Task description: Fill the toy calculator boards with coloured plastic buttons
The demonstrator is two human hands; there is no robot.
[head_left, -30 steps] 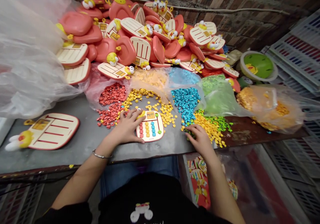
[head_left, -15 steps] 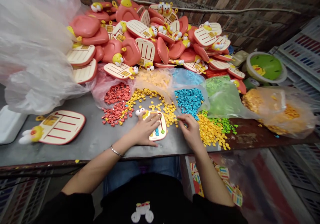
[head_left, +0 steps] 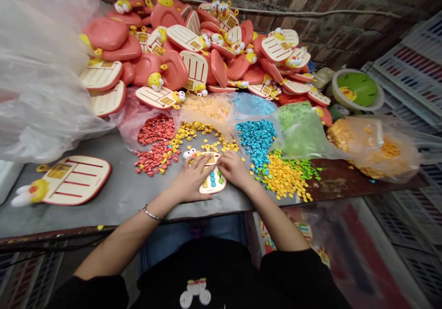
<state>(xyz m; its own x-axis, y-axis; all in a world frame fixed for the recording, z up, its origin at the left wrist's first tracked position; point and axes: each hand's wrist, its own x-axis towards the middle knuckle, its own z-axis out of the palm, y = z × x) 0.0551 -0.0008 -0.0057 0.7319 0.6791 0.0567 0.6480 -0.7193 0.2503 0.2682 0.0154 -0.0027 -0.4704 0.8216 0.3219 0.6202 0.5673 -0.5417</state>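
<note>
A small cream toy board [head_left: 208, 190] with red slots and a yellow bird head with white eyes lies on the grey table in front of me. Several blue, green and yellow pieces [head_left: 212, 180] sit in its slots. My left hand [head_left: 192, 177] rests across the board's left side, fingers stretched out over its face. My right hand [head_left: 235, 170] is at the board's upper right, its fingertips pinched together over a slot. Whatever is between those fingertips is too small to make out.
Loose red [head_left: 157, 148], blue [head_left: 255, 138] and yellow pieces [head_left: 288, 175] spill from plastic bags. Similar boards [head_left: 169, 67] pile up against the brick wall. Another board [head_left: 74, 180] lies at left, by a large plastic bag [head_left: 44, 69]. A green bowl [head_left: 361, 90] stands at right.
My right hand has moved left from the loose pieces onto the board. My left hand stays on the board. The view has shifted slightly.
</note>
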